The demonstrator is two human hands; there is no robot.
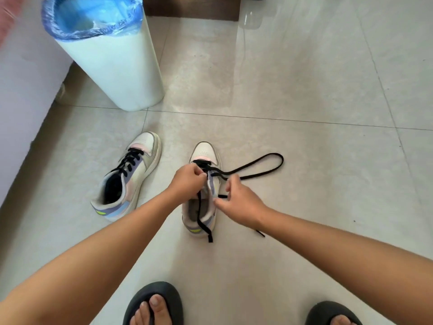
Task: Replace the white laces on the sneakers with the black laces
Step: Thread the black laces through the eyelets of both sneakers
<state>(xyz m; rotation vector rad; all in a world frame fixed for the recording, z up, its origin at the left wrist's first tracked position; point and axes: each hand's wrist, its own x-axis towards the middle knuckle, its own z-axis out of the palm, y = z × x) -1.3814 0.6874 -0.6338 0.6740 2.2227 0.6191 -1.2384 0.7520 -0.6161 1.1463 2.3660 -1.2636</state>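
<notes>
One sneaker (131, 177) fully black-laced; on the second sneaker (203, 191), our left hand (187, 181) and right hand (239, 202) pinch the black lace (257, 164), only the lowest eyelets beyond our fingers threaded.

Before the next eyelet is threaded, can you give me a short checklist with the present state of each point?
1. Other sneaker fully laced in black: ok.
2. Sneaker in work laced at the toe rows only: not ok.
3. Left hand holds at the eyelets: ok.
4. Right hand pinches the black lace: cannot tell.
5. Lace free of knots: ok, one open loop on the floor.
6. White laces out of the way: ok, none in view.
</notes>
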